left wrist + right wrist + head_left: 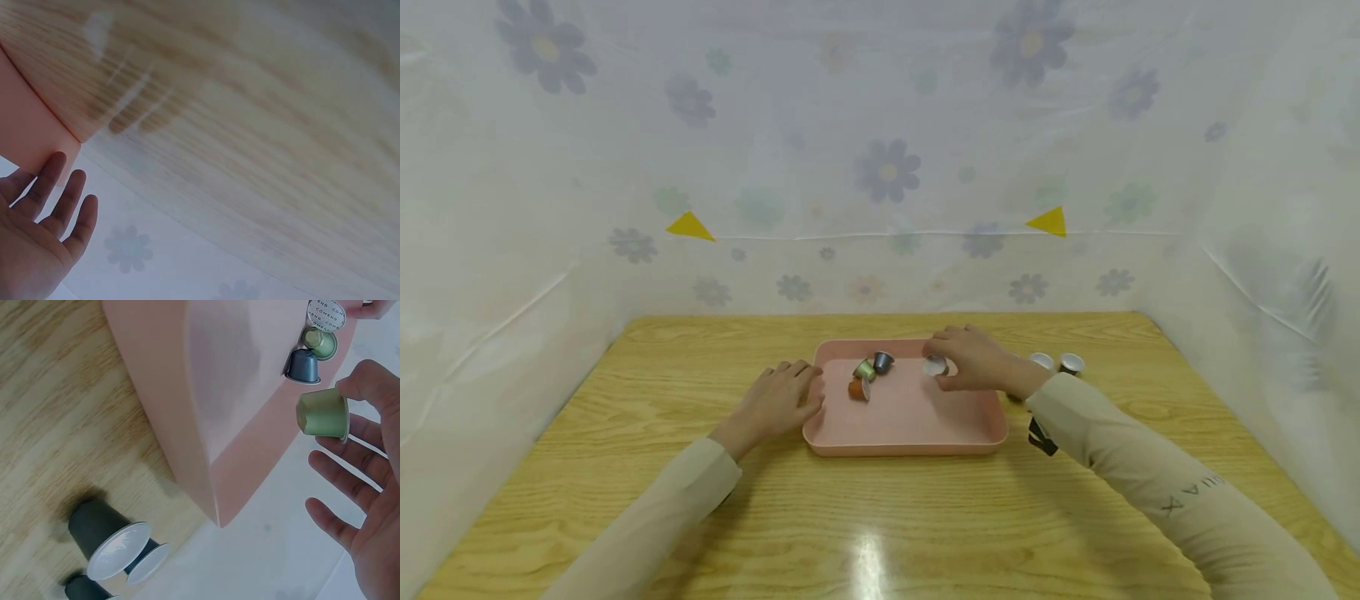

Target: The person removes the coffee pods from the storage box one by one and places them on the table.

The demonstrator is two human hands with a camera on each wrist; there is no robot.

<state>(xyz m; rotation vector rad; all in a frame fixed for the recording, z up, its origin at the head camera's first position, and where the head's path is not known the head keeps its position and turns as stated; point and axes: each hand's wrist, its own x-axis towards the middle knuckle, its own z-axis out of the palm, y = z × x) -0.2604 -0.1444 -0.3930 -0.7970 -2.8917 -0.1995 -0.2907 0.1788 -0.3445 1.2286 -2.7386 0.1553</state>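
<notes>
Between thumb and fingers my right hand [973, 358] pinches a light green coffee capsule [323, 414], held over the right part of a pink tray [902, 448]. In the head view only the pale lid of this capsule shows. Inside the tray, left of its middle, an orange coffee capsule [857, 389], a green one [864, 370] and a dark blue-grey one [883, 362] lie close together on their sides. My left hand [781, 400] rests at the tray's left rim, its fingers nearly straight and touching the edge; nothing is gripped in it.
Right of the tray, several dark coffee capsules [103, 534] with white lids stand on the wooden table [865, 500], partly hidden by my right forearm. A pale flowered sheet [880, 100] with two yellow triangles encloses the table at the back and sides.
</notes>
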